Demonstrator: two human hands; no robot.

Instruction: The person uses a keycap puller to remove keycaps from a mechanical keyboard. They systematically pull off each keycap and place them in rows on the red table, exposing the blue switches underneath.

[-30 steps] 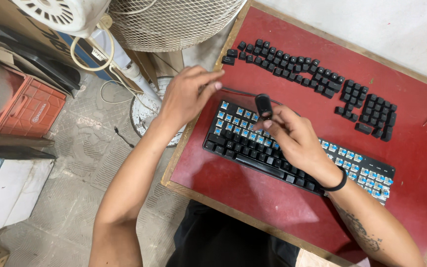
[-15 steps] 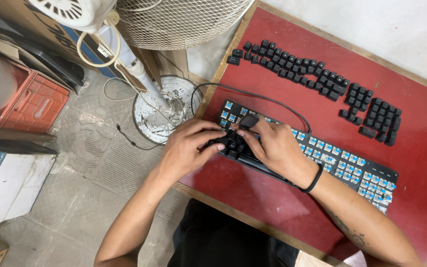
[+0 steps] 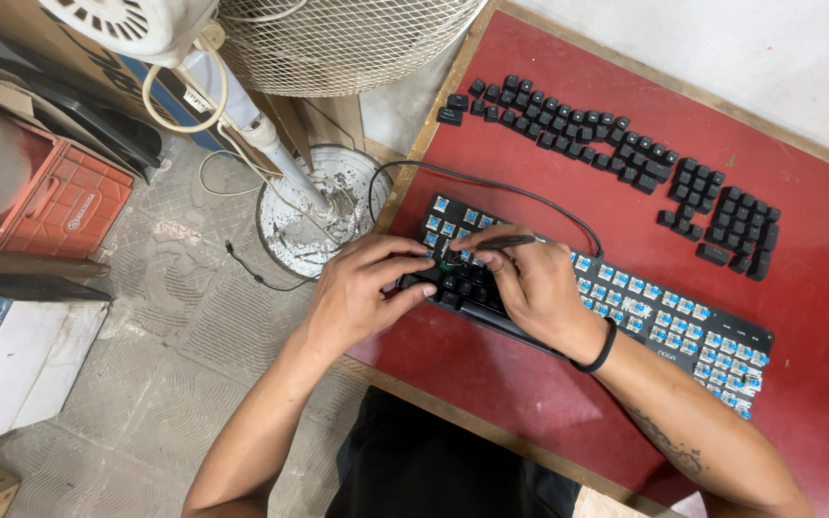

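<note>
The black keyboard (image 3: 616, 312) lay slantwise on the red surface (image 3: 808, 317), most blue switches bared. The left hand (image 3: 362, 293) was curled against its near-left end, steadying it. The right hand (image 3: 530, 283) was closed round a slim dark tool (image 3: 503, 244) over the remaining caps. Removed matt keycaps (image 3: 616, 144) sat in rows beyond

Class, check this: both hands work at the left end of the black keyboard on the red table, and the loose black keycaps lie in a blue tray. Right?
Not quite. The head view shows the loose black keycaps lying directly on the red table, not in a tray; the rest holds.
</note>
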